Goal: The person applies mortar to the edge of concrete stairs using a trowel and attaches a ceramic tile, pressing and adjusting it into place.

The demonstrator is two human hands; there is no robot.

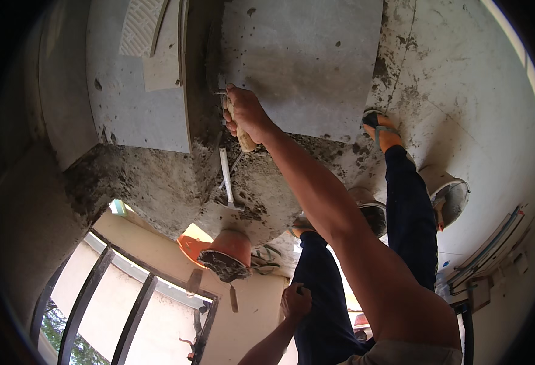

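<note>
My right hand (pixel 250 114) is wrapped round the wooden handle (pixel 243 137) of a trowel. The trowel's dark blade (pixel 215 58) lies along the mortar-smeared gap between a large grey tile (pixel 310 61) and the raised tiled step (pixel 135 118). Down by my left knee, my left hand (pixel 295 302) is closed. Something small and dark shows at its fingers, too unclear to name. Below the trowel, a hammer (pixel 225 170) with a pale handle lies on the rough mortar.
An orange bucket of mortar (pixel 229 248) stands near the barred window (pixel 121 298). Two more buckets, one grey (pixel 447 193) and one darker (pixel 369 210), flank my right leg. Tile offcuts (pixel 161 64) rest on the step. Sandals (pixel 266 260) lie beside the orange bucket.
</note>
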